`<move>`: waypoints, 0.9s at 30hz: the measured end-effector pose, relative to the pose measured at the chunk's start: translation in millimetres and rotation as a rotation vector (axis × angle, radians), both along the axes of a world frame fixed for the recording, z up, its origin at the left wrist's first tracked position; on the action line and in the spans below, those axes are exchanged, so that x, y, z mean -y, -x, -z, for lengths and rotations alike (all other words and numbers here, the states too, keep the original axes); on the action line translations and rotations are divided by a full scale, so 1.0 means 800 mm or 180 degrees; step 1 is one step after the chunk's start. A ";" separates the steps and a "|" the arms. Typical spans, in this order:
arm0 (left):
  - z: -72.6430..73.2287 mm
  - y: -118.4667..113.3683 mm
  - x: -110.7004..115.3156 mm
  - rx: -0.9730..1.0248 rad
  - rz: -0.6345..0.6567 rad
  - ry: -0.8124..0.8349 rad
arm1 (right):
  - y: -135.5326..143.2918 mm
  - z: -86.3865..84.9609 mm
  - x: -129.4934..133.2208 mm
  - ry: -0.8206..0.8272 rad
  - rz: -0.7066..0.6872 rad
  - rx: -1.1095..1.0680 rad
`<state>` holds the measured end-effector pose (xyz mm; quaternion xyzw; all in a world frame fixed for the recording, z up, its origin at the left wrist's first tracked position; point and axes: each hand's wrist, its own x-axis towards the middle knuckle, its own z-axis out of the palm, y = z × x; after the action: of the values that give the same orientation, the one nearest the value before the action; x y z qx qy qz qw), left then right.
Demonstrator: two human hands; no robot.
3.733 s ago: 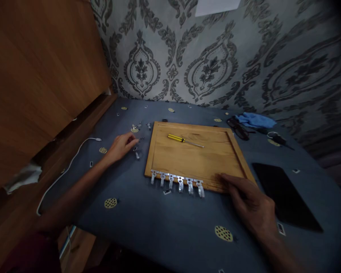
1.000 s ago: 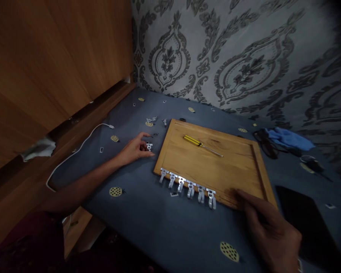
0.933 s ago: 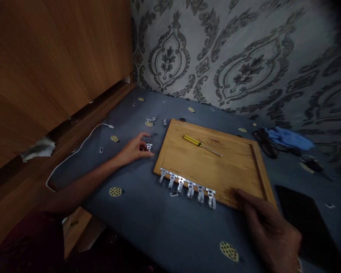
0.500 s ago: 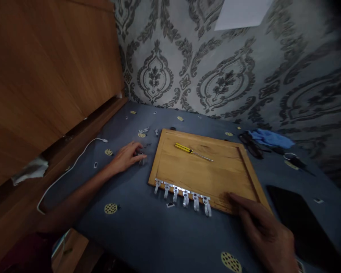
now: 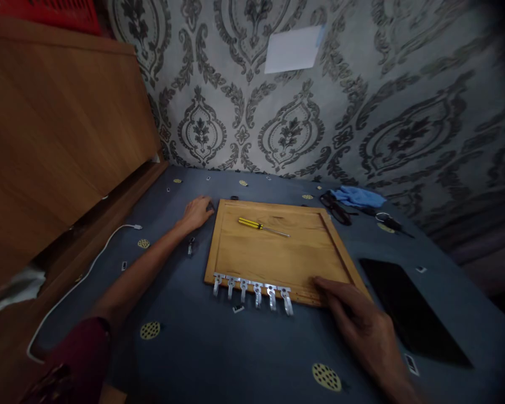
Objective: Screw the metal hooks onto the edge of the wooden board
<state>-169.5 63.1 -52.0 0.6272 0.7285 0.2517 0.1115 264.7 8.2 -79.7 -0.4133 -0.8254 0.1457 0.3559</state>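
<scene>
A framed wooden board (image 5: 273,252) lies on the dark blue cloth. A row of several silver metal hooks (image 5: 257,294) sits along its front edge, towards the left. My right hand (image 5: 364,328) grips the board's front edge near the right corner, fingertips on top and thumb lower down. On the board rests a screwdriver (image 5: 251,223) with a yellow and black handle. My left hand (image 5: 197,213) is on the cloth by the board's back left corner, fingers curled in; whatever is at the fingertips is mostly hidden. One loose metal hook (image 5: 191,247) lies beside my left forearm.
Glasses (image 5: 336,207), a blue cloth (image 5: 357,196) and keys (image 5: 389,220) lie at the back right. A black flat slab (image 5: 412,308) is right of the board. A white cable (image 5: 84,266) runs along the left, by a wooden cabinet (image 5: 67,123). A patterned wall (image 5: 244,101) stands behind.
My left hand has moved away from the loose hook, further back over the spot where small metal parts lay. My right hand stays on the board's edge. The view has shifted.
</scene>
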 end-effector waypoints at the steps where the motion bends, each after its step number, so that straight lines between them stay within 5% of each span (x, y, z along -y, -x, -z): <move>1: 0.001 0.002 0.000 0.0057 0.0003 0.0005 | 0.000 0.000 0.000 0.0000 0.0004 -0.0012; 15: 0.023 0.030 0.076 0.1990 0.0112 -0.0192 | -0.002 0.002 0.000 -0.0054 -0.0085 -0.0031; 21: -0.008 0.006 0.102 0.2789 0.0333 -0.0434 | 0.004 -0.012 0.011 -0.0134 -0.0032 -0.0297; 27: -0.055 -0.059 0.138 0.3309 0.0840 -0.0553 | 0.067 -0.066 0.053 0.0146 -0.0290 -0.0837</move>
<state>-122.2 -47.2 -8.1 0.5132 0.4690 0.5719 0.4355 211.3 -34.4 -26.6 -0.3608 -0.7860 0.2334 0.4445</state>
